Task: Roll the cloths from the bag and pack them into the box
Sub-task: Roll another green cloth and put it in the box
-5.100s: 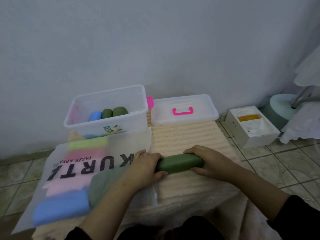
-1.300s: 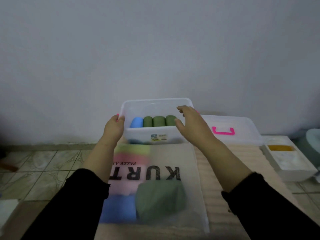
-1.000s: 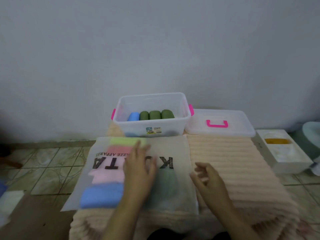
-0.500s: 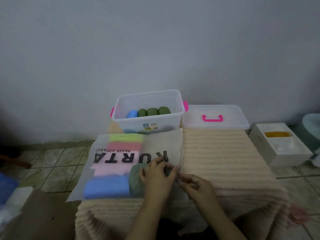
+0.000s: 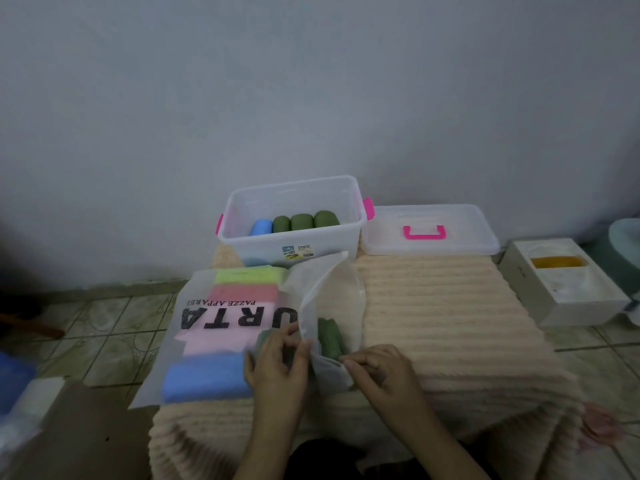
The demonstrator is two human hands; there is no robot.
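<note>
A frosted plastic bag printed with black letters lies on the left of a beige ribbed towel. Folded cloths show through it in green, red, pink and blue. My left hand pinches the bag's upper flap at its open right edge and lifts it. My right hand grips the lower flap. A dark green cloth is visible inside the opening. The clear box with pink clips stands at the back, holding one blue roll and three green rolls.
The box's clear lid with a pink handle lies to the right of the box. A white carton sits on the tiled floor at the right. A brown cardboard sheet is at the lower left. A wall rises behind.
My hands left the box, came back to the near edge of the bag and took hold of its mouth. The bag's right flap is now lifted open, exposing the green cloth.
</note>
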